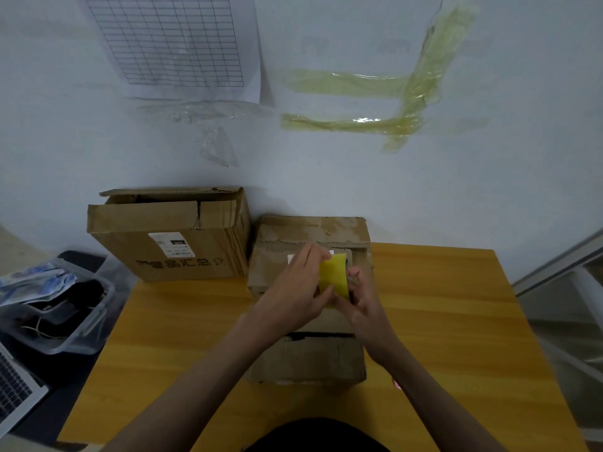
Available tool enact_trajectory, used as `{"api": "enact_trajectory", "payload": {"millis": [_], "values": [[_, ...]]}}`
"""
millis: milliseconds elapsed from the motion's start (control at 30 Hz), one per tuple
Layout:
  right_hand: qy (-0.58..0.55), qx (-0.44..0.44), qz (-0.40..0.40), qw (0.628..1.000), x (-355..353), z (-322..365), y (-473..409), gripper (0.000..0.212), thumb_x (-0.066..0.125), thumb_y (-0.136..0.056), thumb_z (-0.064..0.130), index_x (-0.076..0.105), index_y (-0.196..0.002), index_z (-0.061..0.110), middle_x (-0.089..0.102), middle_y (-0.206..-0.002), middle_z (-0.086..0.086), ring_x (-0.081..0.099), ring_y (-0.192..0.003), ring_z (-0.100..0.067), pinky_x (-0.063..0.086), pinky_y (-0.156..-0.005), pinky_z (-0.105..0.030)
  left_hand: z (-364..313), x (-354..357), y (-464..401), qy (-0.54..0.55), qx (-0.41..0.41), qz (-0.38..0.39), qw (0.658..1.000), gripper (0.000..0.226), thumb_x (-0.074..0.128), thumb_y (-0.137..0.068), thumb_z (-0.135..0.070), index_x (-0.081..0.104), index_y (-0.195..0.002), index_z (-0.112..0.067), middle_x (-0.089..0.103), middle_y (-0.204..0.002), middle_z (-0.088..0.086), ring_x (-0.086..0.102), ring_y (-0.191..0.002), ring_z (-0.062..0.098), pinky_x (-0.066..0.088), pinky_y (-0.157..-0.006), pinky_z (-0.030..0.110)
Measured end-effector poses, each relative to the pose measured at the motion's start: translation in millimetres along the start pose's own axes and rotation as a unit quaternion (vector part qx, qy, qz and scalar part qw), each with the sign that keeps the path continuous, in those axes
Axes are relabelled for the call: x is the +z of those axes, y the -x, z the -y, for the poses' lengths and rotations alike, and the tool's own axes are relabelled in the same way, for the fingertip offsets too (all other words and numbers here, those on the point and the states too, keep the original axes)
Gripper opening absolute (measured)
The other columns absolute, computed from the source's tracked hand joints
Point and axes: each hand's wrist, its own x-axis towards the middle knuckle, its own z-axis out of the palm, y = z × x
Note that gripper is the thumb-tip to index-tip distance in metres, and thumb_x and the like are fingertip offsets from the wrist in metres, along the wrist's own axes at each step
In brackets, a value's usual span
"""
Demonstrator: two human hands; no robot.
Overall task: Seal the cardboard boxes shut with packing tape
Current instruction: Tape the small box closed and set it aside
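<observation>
- Your left hand (293, 288) grips the yellow tape roll (333, 278) from its left side, fingers curled over the top edge and thumb under the lower edge.
- Your right hand (365, 301) holds the same roll from the right, fingertips pinching at its rim; whether a loose tape end is between them is hard to tell, since the fingers cover that spot.
- The tape roll stands on edge above the worn box (310, 236), its broad yellow band facing you and its long side running from the far edge of the box toward you.
- The worn box lies on the wooden surface (456, 321) directly under your hands, its long axis running away from you toward the wall (359, 184); a dark gap shows across its top just nearer you than the roll.
- The labelled box (169, 243) stands just left of the worn box, touching or nearly touching it, its top flaps folded down but loose, a white label on the face toward you.
- Further left of the worn box, off the surface, sits a clear plastic bin (65, 324), and a laptop (16, 393) shows at the frame's edge.
- On the wall beyond the worn box hang yellowish tape strips (375, 83) and a gridded sheet (173, 40).
</observation>
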Motion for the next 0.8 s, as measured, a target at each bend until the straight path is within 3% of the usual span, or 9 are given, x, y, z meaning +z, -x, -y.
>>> {"api": "enact_trajectory", "payload": {"millis": [133,300,433,567,800], "values": [[0.002,-0.004,-0.007,1.0,3,3,-1,0.03,0.062,-0.094,0.015,0.048,-0.12,0.008,0.069,-0.106,-0.008,0.066,-0.102,-0.027,0.057,-0.085,-0.035,-1,-1,1,0.016,-0.012,-0.004,1.0,0.037,0.064,-0.096,-0.025,0.043,-0.126,-0.02,0.04,-0.118,-0.009,0.049,-0.101,0.008,0.05,-0.084,0.027],[0.012,-0.002,-0.013,1.0,3,3,-2,0.027,0.061,-0.097,0.01,0.048,-0.12,0.008,0.07,-0.107,-0.005,0.067,-0.1,-0.021,0.056,-0.082,-0.032,-3,1,1,0.012,-0.013,-0.01,1.0,0.035,0.062,-0.098,-0.024,0.044,-0.127,-0.019,0.036,-0.118,-0.011,0.047,-0.098,0.005,0.041,-0.076,0.013],[0.02,-0.001,-0.015,1.0,1,0,-2,0.026,0.062,-0.097,0.011,0.048,-0.119,0.008,0.069,-0.106,-0.008,0.067,-0.1,-0.024,0.055,-0.08,-0.031,-4,2,2,0.031,-0.014,-0.008,0.999,0.035,0.062,-0.098,-0.019,0.044,-0.128,-0.018,0.04,-0.123,-0.007,0.047,-0.107,0.007,0.043,-0.086,0.018],[0.022,-0.006,-0.018,1.0,2,-3,-2,0.029,0.064,-0.093,0.019,0.049,-0.116,0.009,0.067,-0.104,-0.012,0.065,-0.098,-0.029,0.055,-0.079,-0.033,0,4,2,0.04,-0.031,-0.003,0.999,0.035,0.063,-0.097,-0.015,0.044,-0.127,-0.019,0.039,-0.122,-0.008,0.044,-0.11,0.007,0.036,-0.084,0.01],[0.047,-0.014,-0.027,0.998,5,-14,-3,0.036,0.065,-0.092,0.023,0.047,-0.118,0.007,0.065,-0.106,-0.015,0.065,-0.097,-0.032,0.056,-0.08,-0.041,5,12,4,0.073,-0.078,0.006,0.994,0.045,0.061,-0.098,-0.01,0.041,-0.138,-0.017,0.036,-0.133,-0.003,0.043,-0.119,0.012,0.045,-0.1,0.027]]}}
